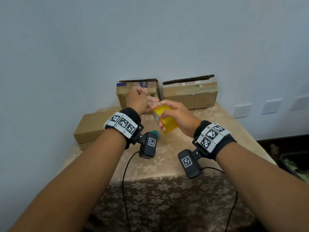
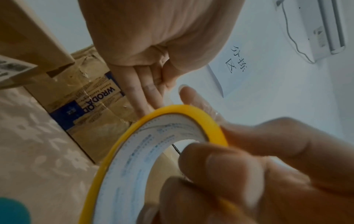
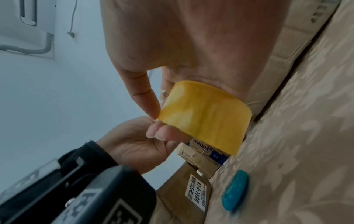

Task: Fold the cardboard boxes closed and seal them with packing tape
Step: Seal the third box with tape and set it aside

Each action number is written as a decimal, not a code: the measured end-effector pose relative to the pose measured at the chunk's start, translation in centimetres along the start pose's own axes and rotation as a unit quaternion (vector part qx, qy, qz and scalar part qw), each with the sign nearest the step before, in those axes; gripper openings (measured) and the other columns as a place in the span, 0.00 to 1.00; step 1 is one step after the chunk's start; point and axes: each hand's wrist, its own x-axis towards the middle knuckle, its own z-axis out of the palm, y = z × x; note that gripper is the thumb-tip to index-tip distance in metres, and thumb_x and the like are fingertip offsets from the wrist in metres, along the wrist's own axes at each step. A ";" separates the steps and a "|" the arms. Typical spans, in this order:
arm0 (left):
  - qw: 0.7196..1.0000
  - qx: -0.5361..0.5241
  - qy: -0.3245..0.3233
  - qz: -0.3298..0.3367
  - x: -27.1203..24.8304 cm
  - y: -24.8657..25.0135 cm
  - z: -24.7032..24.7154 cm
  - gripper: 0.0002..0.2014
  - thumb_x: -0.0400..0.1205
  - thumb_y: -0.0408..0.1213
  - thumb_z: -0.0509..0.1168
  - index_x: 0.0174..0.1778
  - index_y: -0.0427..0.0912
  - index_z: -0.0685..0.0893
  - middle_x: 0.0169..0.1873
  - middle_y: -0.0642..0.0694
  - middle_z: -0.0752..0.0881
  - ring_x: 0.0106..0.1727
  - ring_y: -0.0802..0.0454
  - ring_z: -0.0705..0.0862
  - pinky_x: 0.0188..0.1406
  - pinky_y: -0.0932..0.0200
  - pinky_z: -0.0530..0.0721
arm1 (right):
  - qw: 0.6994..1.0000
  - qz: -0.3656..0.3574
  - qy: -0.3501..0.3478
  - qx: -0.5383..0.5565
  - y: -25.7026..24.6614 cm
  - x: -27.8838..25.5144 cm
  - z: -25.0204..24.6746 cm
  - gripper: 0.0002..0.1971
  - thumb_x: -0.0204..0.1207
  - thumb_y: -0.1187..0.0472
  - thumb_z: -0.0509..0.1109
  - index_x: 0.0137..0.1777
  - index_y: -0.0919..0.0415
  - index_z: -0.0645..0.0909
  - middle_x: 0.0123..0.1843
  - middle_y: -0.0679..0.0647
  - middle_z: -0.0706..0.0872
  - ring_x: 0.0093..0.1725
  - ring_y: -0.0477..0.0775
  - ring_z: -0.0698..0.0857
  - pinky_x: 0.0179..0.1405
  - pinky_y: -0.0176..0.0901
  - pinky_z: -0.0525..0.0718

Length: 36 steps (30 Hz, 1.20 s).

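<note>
Three cardboard boxes sit on the table (image 1: 175, 156): the printed box (image 1: 138, 92) and the torn box (image 1: 190, 96) stand against the wall beyond my fingers, and the plain box (image 1: 93, 126) lies flat on the left-hand side of my left hand (image 1: 136, 101). I cannot tell what any of them holds. My right hand (image 1: 177, 118) grips the tape roll (image 1: 166, 119) above the table, fingers (image 2: 220, 166) curled through its core and thumb over the yellow band; the roll's open face turns toward my left wrist, its axis roughly level. My left hand is raised just beyond the roll, its fingertips (image 3: 157, 133) pinched together at the tape's edge. A teal object (image 3: 235, 192) lies on the table below my fingers.
</note>
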 end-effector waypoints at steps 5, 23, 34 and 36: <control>0.994 -0.111 -0.009 -0.016 0.9 1.2 -0.9 0.03 0.92 0.37 0.58 0.54 0.43 0.75 0.51 0.34 0.89 0.51 0.38 0.92 0.32 0.48 0.92 | 0.999 0.037 0.008 -0.021 0.5 -0.6 -0.5 0.18 0.78 0.78 0.63 0.65 0.67 0.84 0.32 0.66 0.83 0.26 0.60 0.81 0.32 0.46 0.82; 0.975 -0.030 -0.103 0.197 -0.9 1.0 -0.8 0.20 0.81 0.14 0.64 0.63 0.38 0.71 0.48 0.35 0.91 0.50 0.45 0.94 0.44 0.38 0.93 | 0.991 0.106 0.076 0.001 0.5 0.3 -0.4 0.07 0.88 0.67 0.55 0.60 0.57 0.71 0.34 0.66 0.86 0.30 0.63 0.84 0.33 0.50 0.84; 0.960 -0.056 -0.123 0.244 -1.6 1.4 -0.9 0.18 0.81 0.17 0.68 0.61 0.37 0.71 0.47 0.35 0.92 0.49 0.42 0.94 0.41 0.43 0.94 | 0.990 0.111 0.085 -0.009 0.5 0.5 -0.4 0.03 0.90 0.64 0.59 0.57 0.58 0.73 0.35 0.65 0.90 0.34 0.63 0.89 0.40 0.54 0.87; 0.959 -0.064 -0.129 0.244 -1.7 1.4 -0.9 0.18 0.81 0.17 0.68 0.61 0.37 0.71 0.47 0.34 0.92 0.50 0.41 0.94 0.41 0.43 0.94 | 0.990 0.107 0.088 -0.020 0.4 0.4 -0.4 0.03 0.90 0.63 0.59 0.57 0.58 0.75 0.35 0.64 0.90 0.34 0.63 0.89 0.39 0.54 0.88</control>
